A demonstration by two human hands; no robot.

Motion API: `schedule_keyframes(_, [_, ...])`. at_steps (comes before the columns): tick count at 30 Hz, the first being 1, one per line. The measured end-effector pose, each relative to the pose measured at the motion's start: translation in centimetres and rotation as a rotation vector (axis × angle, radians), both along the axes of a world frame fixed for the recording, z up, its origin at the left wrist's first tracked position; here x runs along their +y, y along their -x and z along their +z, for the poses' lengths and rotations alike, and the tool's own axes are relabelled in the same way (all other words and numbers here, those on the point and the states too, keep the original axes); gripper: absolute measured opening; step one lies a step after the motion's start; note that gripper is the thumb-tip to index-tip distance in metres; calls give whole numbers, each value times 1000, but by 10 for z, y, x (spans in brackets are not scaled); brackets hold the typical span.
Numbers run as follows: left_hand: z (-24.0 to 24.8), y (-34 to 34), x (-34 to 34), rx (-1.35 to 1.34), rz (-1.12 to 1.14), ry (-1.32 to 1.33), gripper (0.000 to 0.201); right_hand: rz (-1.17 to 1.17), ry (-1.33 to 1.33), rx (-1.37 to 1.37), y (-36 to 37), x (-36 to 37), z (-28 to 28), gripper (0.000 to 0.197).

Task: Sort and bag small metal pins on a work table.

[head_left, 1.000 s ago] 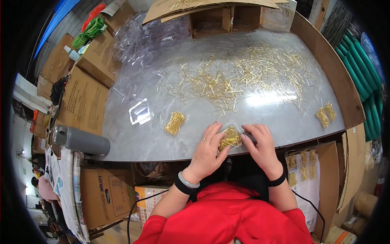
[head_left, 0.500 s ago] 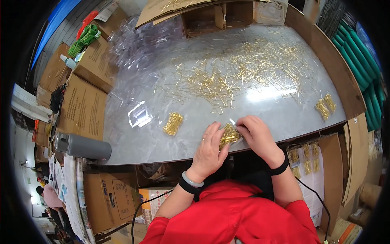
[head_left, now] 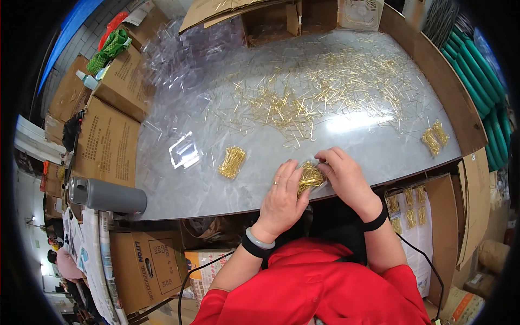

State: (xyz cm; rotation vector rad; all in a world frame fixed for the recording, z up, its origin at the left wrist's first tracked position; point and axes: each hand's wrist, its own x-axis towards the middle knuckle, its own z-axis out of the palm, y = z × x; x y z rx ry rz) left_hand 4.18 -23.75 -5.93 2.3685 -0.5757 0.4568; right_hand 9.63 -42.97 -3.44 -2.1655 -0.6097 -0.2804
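Near the table's front edge, a pack of gold wire hooks (head_left: 310, 177) in what looks like clear plastic lies between my hands. My left hand (head_left: 281, 192) is closed along its left side, thumb toward the near end. My right hand (head_left: 346, 176) pinches the pack's far right side, fingertips bent in. To the left, a second pack of gold hooks (head_left: 232, 162) rests on the grey tabletop (head_left: 260, 192). Farther left lies a clear plastic case (head_left: 184, 151). Two more gold bundles (head_left: 435, 138) sit by the right edge.
Loose gold hooks (head_left: 346, 86) spread over the table's middle and far side. Clear plastic cases (head_left: 184, 65) heap at the far left. A grey bottle (head_left: 108, 195) lies at the left edge. Cardboard walls (head_left: 433, 81) border the right. Below, an open box (head_left: 433, 233) holds gold bundles.
My hands and the pack have shifted slightly to the right. My right fingers have moved a little nearer over the pack's far end. The view has tilted slightly.
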Motion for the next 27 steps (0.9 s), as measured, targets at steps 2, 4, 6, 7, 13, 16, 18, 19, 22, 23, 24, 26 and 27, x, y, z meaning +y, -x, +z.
schedule_keyframes(2, [1, 0, 0, 1, -2, 2, 52, 30, 44, 5, -3, -3, 2, 10])
schedule_keyframes(4, [1, 0, 0, 2, -2, 7, 52, 48, 87, 14, -5, -4, 3, 12])
schedule_keyframes(6, [1, 0, 0, 4, -1, 12, 53, 63, 110, -3, -5, -5, 5, 13])
schedule_keyframes(7, [1, 0, 0, -2, -7, 15, 53, 70, 111, -25, -5, -6, 6, 13])
schedule_keyframes(13, [1, -1, 1, -4, -19, 29, 55, 14, 175, -200, -3, -6, 21, 12])
schedule_keyframes(16, [1, -1, 1, -8, -23, 30, 55, -9, 208, -229, -3, -6, 28, 12])
schedule_keyframes(18, [2, -1, 0, -7, -25, 34, 55, 7, 212, -212, -3, -5, 27, 11])
schedule_keyframes(19, [1, -1, 0, -8, -24, 36, 55, 29, 208, -189, -2, -2, 24, 10])
schedule_keyframes(22, [0, -1, 0, -14, -23, 36, 56, 43, 46, -75, 1, 4, 8, 10])
schedule_keyframes(23, [0, -1, 0, -18, -22, 34, 56, 39, -33, -30, 2, 4, 5, 11])
schedule_keyframes(24, [-1, -1, 1, -20, -19, 32, 55, 16, -57, 5, 5, 3, 4, 14])
schedule_keyframes(26, [-2, -1, 1, -11, -15, 32, 54, -32, -105, 73, 14, 1, 3, 22])
schedule_keyframes(27, [0, -1, 0, -10, -15, 31, 54, -29, -64, 14, 18, 0, 2, 26])
